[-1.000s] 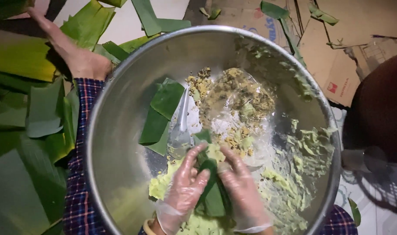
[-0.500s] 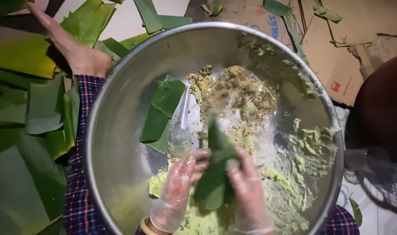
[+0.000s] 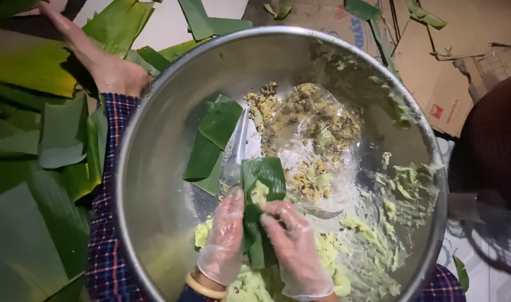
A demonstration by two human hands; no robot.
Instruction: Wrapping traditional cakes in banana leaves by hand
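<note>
Currently both gloved hands work low inside the steel bowl (image 3: 155,184), which catches spill and keeps filling within reach. Left hand (image 3: 224,237), in a thin clear glove, is closed around the lower left edge of a folded green leaf parcel (image 3: 261,190); right hand (image 3: 294,251), also gloved, pinches the same parcel from the other side, fingers curled onto it. Parcel stands between the two hands, its top open just above the fingertips, pale filling showing in the mouth; held upright, presumably so nothing falls out. Count: one parcel in hand; two loose leaf pieces (image 3: 213,140) lying overlapped on the bowl wall, up and left of the left hand. One clear plastic sheet (image 3: 311,134) with a heap of yellowish crumbly filling lies beyond the fingertips. Green-yellow paste (image 3: 401,190) is smeared on the wall right of the right hand. One pale bangle (image 3: 205,286) on the left wrist. Outside the bowl, far left of the left hand: stacked leaves (image 3: 37,134), too many to count, and one other person's hand (image 3: 113,72) resting among them. Flattened cardboard (image 3: 434,61) lies at upper right.
</note>
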